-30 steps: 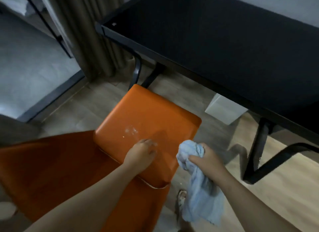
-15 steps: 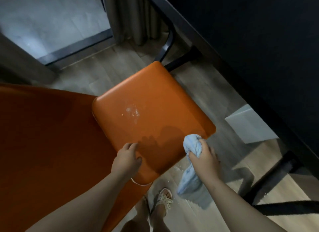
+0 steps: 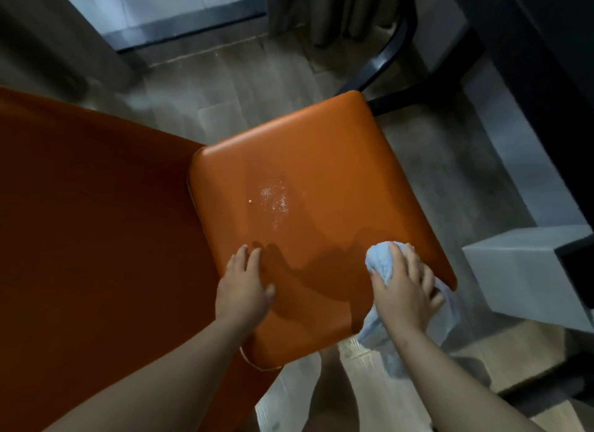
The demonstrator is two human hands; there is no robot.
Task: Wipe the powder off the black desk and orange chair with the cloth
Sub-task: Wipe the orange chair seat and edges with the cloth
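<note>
Cloth (image 3: 381, 261) gripped in right hand's (image 3: 405, 290) curled fingers on orange chair (image 3: 321, 161); left hand (image 3: 242, 287) flat, fingers relaxed.

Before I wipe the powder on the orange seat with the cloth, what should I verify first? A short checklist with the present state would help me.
1. Grip on the cloth: ok, the right hand grips it.
2. Cloth on the orange chair seat: ok, its bunched end lies at the near right part.
3. Is the powder removed: not ok, it lies mid-seat.
4. Way from cloth to powder free: ok, only bare seat between.
5. Is the left hand out of the way: ok, it rests flat on the seat, apart from the powder.
6. Is the black desk wiped: cannot tell, only a dark part shows.
</note>
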